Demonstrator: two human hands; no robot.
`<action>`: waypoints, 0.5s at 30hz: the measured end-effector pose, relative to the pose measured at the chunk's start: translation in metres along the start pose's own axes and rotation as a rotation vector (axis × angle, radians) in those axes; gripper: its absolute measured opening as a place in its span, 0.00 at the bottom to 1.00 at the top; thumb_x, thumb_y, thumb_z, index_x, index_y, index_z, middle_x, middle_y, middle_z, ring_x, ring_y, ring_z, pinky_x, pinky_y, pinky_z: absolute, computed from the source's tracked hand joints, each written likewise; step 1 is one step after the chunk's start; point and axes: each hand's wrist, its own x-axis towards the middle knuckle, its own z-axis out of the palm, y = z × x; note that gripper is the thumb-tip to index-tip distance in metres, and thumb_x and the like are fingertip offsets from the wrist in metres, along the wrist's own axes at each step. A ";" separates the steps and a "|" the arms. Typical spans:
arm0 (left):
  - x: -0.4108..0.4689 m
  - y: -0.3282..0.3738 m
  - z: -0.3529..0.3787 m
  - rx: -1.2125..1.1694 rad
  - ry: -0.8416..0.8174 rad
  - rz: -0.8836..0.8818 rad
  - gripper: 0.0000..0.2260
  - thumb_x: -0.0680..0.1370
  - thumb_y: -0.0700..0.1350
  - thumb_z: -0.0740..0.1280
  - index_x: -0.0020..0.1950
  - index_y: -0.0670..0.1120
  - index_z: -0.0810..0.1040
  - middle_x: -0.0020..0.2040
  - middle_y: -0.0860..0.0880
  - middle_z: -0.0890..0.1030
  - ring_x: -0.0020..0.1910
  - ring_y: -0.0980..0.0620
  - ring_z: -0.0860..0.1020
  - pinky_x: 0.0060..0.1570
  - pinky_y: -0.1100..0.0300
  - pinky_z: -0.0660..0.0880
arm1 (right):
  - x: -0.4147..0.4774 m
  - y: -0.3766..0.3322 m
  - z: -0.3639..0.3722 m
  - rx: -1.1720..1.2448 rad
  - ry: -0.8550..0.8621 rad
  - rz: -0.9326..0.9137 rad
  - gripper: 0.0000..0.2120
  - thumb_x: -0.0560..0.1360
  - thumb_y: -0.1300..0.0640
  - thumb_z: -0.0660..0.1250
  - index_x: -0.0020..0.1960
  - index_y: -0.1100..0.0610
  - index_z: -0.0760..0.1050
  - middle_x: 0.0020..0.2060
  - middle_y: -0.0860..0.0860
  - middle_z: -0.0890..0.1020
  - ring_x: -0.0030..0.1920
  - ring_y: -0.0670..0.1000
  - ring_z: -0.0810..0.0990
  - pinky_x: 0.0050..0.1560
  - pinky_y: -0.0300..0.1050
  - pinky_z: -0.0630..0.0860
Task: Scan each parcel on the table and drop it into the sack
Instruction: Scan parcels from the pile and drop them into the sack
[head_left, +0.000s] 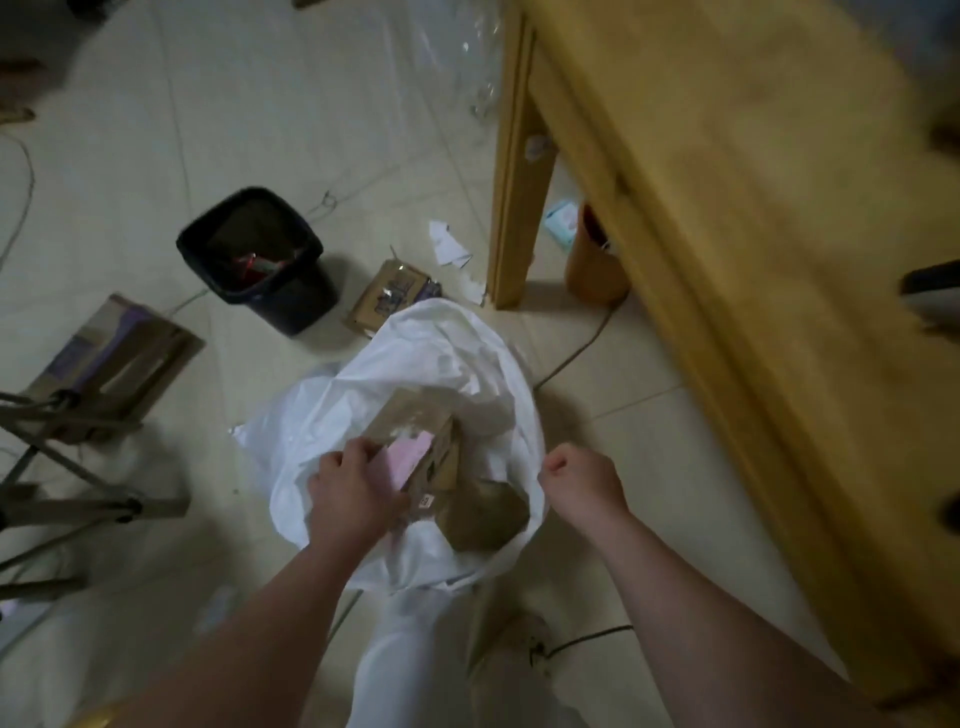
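A white sack (441, 348) stands open on the floor left of the wooden table (727, 182). My left hand (353, 488) is inside the sack's mouth, holding a pink parcel (410, 460) against a brown cardboard box (415, 421). Another brown parcel (488, 514) lies lower in the sack. My right hand (582, 480) is closed on the sack's right rim, pulling it open. The table top is blurred, with a dark object (932, 283) at its right edge.
A black waste bin (260, 260) stands beyond the sack. A cardboard box (389, 299) lies behind the sack, another (114, 358) at left. A folding stand (78, 493) is at left. Cables (571, 358) and paper scraps (447, 244) lie on the tiled floor.
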 end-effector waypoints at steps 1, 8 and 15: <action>0.008 -0.005 0.010 0.044 0.034 0.019 0.29 0.65 0.52 0.76 0.63 0.49 0.71 0.60 0.42 0.72 0.60 0.39 0.69 0.57 0.46 0.69 | 0.014 0.004 0.013 -0.034 -0.024 0.019 0.09 0.77 0.57 0.60 0.50 0.57 0.79 0.52 0.55 0.82 0.53 0.58 0.80 0.51 0.46 0.76; 0.063 -0.052 0.082 0.270 0.016 0.280 0.26 0.70 0.50 0.74 0.66 0.47 0.73 0.65 0.42 0.68 0.64 0.40 0.66 0.61 0.48 0.69 | 0.104 0.032 0.090 -0.123 -0.121 0.102 0.13 0.77 0.58 0.62 0.59 0.54 0.79 0.63 0.57 0.75 0.62 0.59 0.75 0.60 0.45 0.74; 0.096 -0.107 0.110 0.265 0.245 0.063 0.14 0.70 0.35 0.70 0.54 0.44 0.82 0.68 0.33 0.68 0.67 0.31 0.65 0.66 0.41 0.62 | 0.151 0.050 0.127 -0.201 -0.155 0.189 0.24 0.78 0.53 0.62 0.74 0.51 0.67 0.74 0.56 0.62 0.72 0.59 0.64 0.70 0.50 0.65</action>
